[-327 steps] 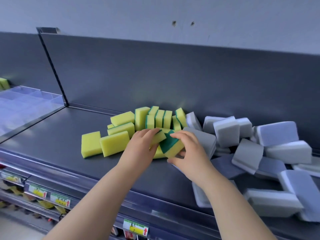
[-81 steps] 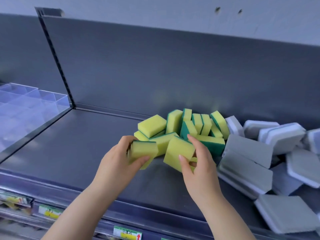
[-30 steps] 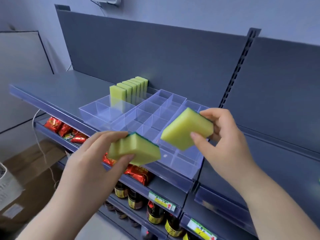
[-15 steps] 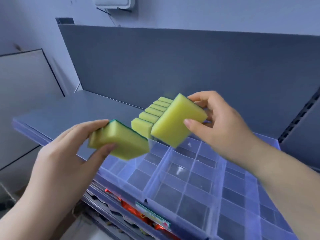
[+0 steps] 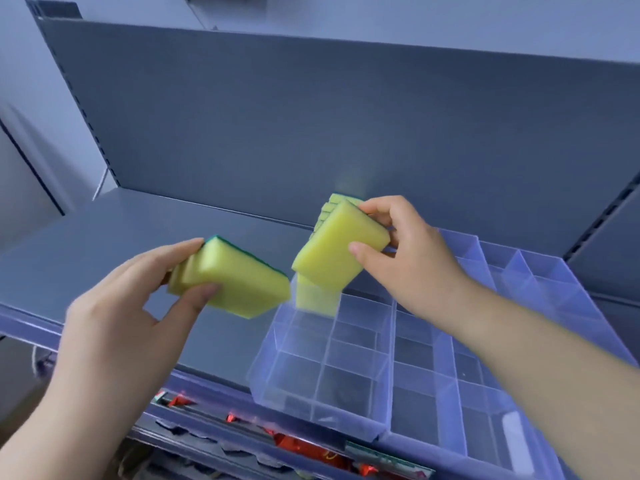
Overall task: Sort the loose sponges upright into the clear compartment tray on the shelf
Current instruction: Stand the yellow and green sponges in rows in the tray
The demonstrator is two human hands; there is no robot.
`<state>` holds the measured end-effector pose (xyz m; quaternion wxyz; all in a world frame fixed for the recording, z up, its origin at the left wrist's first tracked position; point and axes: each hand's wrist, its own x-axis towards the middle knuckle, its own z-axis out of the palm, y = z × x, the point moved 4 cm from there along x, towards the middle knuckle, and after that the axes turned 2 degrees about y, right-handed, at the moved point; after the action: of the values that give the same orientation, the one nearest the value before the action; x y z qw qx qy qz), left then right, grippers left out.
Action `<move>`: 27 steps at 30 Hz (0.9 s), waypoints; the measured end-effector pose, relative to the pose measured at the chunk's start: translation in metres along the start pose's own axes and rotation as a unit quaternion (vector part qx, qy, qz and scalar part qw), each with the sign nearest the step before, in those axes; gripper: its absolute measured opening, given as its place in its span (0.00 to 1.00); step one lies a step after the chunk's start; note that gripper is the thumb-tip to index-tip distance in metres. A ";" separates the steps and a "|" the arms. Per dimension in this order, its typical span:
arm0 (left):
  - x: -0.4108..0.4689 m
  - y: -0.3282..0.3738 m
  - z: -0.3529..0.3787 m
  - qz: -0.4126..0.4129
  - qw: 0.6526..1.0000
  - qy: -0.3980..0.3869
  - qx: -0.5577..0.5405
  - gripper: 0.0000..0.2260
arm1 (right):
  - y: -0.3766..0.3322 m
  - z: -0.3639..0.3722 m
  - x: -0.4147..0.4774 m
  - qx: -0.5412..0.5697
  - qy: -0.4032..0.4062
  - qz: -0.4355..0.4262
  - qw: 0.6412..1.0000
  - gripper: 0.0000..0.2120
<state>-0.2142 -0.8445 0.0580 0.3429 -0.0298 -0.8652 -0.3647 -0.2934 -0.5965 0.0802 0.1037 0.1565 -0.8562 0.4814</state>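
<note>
Now, gripped flat in left hand [image 5: 131,306]: yellow sponge [image 5: 239,282], over grey shelf [image 5: 104,244] just left of clear compartment tray [image 5: 313,422] edge. Pinched tilted in right hand [image 5: 412,261]: second yellow sponge [image 5: 341,251], above tray's back-left corner, just before upright sponge row [image 5: 332,202]. Open-topped compartments toward front edge.

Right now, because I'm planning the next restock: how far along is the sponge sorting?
Done: a row of yellow sponges stands upright at the far left of the clear tray. In hand: the left hand grips the left sponge and the right hand grips the right sponge, above that row. Left: neither is placed yet, and the near compartments in view hold no sponges.
</note>
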 end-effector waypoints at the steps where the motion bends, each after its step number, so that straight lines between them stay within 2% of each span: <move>1: 0.005 -0.004 -0.001 0.002 1.000 -0.007 -0.006 0.16 | 0.001 0.004 -0.001 -0.007 0.002 0.012 1.000 0.16; 5: 0.019 -0.007 0.003 0.018 0.999 -0.034 -0.012 0.17 | 0.002 0.018 -0.008 -0.034 0.012 0.040 0.999 0.15; 13: 0.033 -0.016 0.015 0.042 0.996 -0.064 -0.041 0.17 | -0.004 0.031 -0.015 -0.161 0.039 0.030 0.986 0.17; 17: 0.037 -0.026 0.011 0.043 0.995 -0.054 -0.069 0.13 | -0.005 0.041 -0.017 -0.195 0.023 -0.008 0.980 0.16; 24: 0.034 -0.034 0.006 0.034 0.995 -0.038 -0.085 0.18 | -0.003 0.054 -0.025 -0.307 0.049 -0.141 0.940 0.15; 27: 0.033 -0.030 0.006 0.045 0.996 -0.039 -0.074 0.20 | -0.002 0.060 -0.026 -0.329 0.034 -0.157 0.931 0.14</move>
<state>-0.2520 -0.8696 0.0572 0.3216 -0.1077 -0.8464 -0.4105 -0.2702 -0.6443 0.0422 0.2529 0.2293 -0.9270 0.1553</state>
